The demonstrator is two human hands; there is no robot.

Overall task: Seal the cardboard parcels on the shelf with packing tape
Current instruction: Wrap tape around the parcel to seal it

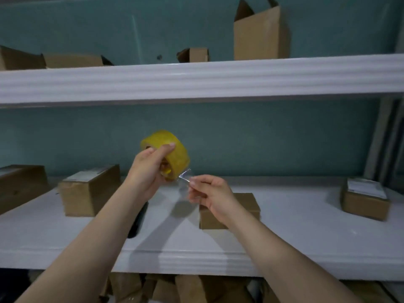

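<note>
My left hand (148,169) grips a yellow roll of packing tape (175,149) held up above the middle shelf. My right hand (213,193) pinches the clear loose end of the tape (185,174), pulled a short way off the roll. A small cardboard parcel (251,204) sits on the white shelf (295,232) right under my right hand, partly hidden by it. Another parcel (89,191) with a label on top stands to the left, and one more parcel (365,200) at the far right.
A dark, slim object (138,219) lies on the shelf under my left forearm. A box (19,184) sits at the far left edge. The upper shelf (196,82) carries several open boxes, including a tall one (260,33). More cardboard lies below the shelf.
</note>
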